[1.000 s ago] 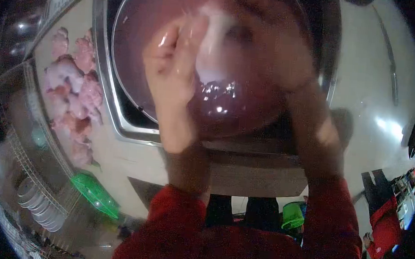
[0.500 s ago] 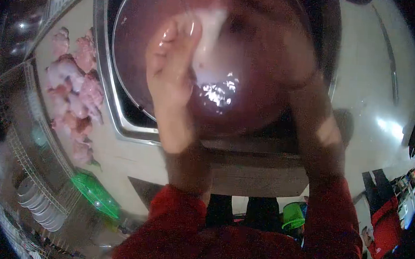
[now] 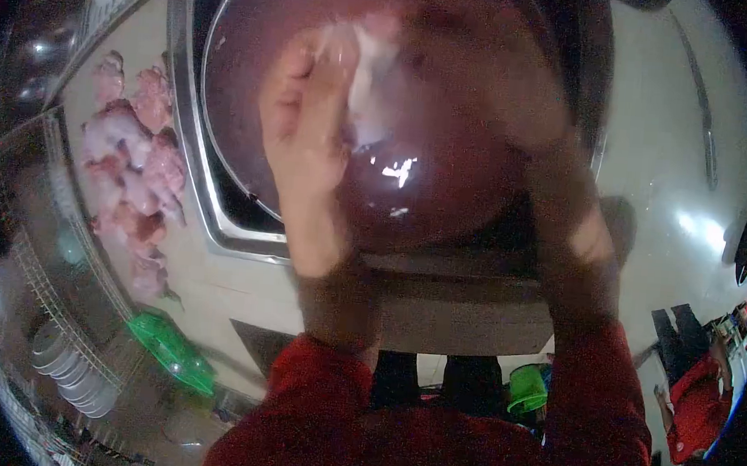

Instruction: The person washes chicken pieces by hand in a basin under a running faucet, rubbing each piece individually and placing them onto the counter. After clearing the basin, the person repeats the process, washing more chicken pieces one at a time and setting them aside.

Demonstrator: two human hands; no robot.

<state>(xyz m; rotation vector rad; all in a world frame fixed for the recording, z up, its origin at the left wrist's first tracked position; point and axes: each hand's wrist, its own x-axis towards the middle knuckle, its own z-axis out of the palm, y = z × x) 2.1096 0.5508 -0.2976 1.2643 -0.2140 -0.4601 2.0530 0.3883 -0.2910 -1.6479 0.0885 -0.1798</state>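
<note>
Single head-worn view, wide-angle: looks forward and steeply down from close above the left hand [image 3: 308,116] and right hand [image 3: 488,76] over a metal basin [image 3: 205,83]; the floor [image 3: 676,124] curves along the right edge.

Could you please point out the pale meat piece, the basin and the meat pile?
pale meat piece [image 3: 369,77]: head view, its pale middle.
basin [image 3: 227,93]: head view, inner left wall.
meat pile [image 3: 135,173]: head view, a middle chunk.

Dim reddish light fills a fisheye frame bent and black at its edges, glare glints on the red water [image 3: 399,170] toward 12 o'clock and the floor [image 3: 694,225] at 3 o'clock, and the left hand [image 3: 307,133] and right hand [image 3: 505,86] smear with motion blur.
</note>
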